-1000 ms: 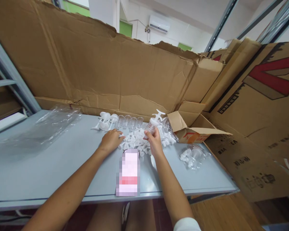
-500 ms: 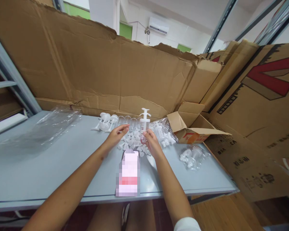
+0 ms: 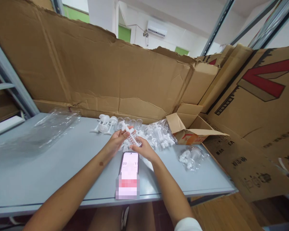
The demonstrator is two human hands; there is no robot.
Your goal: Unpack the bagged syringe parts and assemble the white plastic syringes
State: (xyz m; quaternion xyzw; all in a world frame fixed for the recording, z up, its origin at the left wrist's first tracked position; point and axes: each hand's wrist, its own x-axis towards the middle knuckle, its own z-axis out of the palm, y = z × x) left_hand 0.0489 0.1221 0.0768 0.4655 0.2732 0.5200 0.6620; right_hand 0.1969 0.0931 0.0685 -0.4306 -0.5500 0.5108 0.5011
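Between my two hands is a clear plastic syringe-like tube (image 3: 132, 137) with a white plunger, tilted with its handle toward the upper left. My left hand (image 3: 119, 138) grips it near the plunger end. The fingers of my right hand (image 3: 142, 148) close on its lower end. Behind and beneath it lie small white plastic parts (image 3: 125, 147), partly hidden by my hands. Clear ribbed cups (image 3: 135, 123) stand in a row behind, and white plungers (image 3: 104, 123) are piled to their left.
A phone (image 3: 129, 176) lies near the table's front edge. Bagged parts (image 3: 160, 133), an open cardboard box (image 3: 194, 136) and another small bag (image 3: 192, 158) are on the right. Flat plastic film (image 3: 48, 128) lies left. Cardboard (image 3: 98, 70) walls the back.
The tube went from upright in my right hand to tilted, lower and further left. My left hand, empty before, has closed on its plunger end.
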